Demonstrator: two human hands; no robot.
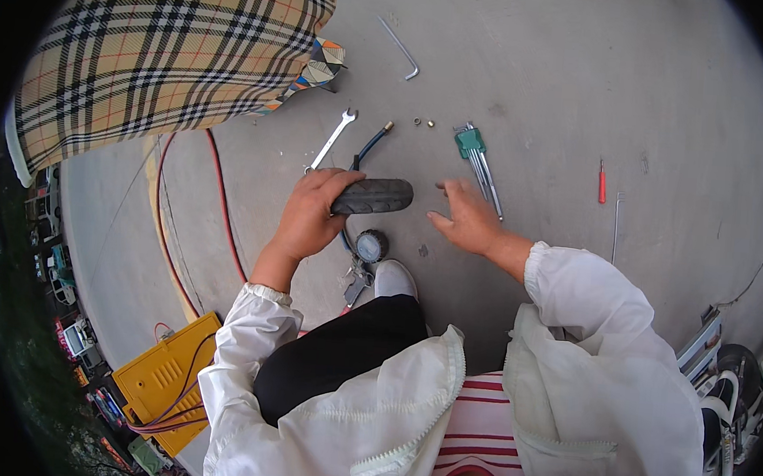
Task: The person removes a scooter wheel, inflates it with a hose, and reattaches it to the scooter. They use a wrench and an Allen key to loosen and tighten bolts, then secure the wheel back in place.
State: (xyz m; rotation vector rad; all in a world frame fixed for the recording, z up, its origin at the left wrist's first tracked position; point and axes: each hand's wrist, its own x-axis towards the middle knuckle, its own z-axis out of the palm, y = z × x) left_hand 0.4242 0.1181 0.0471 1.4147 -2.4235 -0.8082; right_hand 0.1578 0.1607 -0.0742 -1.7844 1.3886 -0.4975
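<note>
The left hand (311, 214) is closed around the left end of a small black tyre (379, 197), fingers over its tread, which faces up; whether the tyre touches the floor I cannot tell; the right hand (473, 220) is spread partly open just beyond the tyre's other end, fingers loosely bent, holding nothing and apart from it; below the tyre lies a round gauge (369, 246), any writing on its pale face too small to read, near a white shoe (395, 280); above the left hand lie a wrench (333, 139) and a dark hose (373, 145) with a brass-coloured end; two small brass-coloured rings (431, 124) sit near that end; hex keys in a green holder (470, 142) lie near the right hand; farther right is a screwdriver (603, 186) with a red handle.
</note>
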